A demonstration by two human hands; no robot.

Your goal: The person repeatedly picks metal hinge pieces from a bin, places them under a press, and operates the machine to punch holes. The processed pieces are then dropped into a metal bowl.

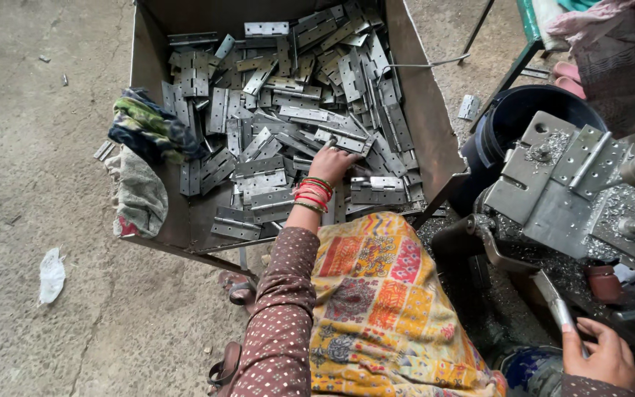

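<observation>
Dozens of flat metal hinges [295, 117], heaped in a big open metal bin [420, 125] on the concrete floor [31, 220]. Grey, drilled, jumbled at every angle, piled deepest toward the far right wall, thinner near the front left corner where bare bin floor shows. Draped over the bin's left wall, a bundle of cloth rags [141, 162], dark and green above, pale grey below.

Next in size, to the right: a drilling jig of grey steel plates [560, 191], dusted with bright metal shavings. Just behind it, a dark round bucket [508, 117], contents not clear from here. Below the jig, more swarf scattered over dark machine parts.

In the foreground, a lap covered in patterned yellow and orange cloth [376, 294], brown dotted sleeves on both arms.

Left hand [330, 163] reaching deep into the bin, red and green bangles [311, 194] at the wrist, fingers spread and curled down onto the hinge pile, touching the top pieces; whether one is actually pinched, cannot tell. Right hand [604, 356] low at the bottom right, fingers wrapped around a metal lever handle [556, 305] that runs up toward the jig.

Smallest bits: a scrap of white paper [51, 273] on the floor well left of the bin, and a stray hinge [469, 107] lying outside the bin beside the bucket.
</observation>
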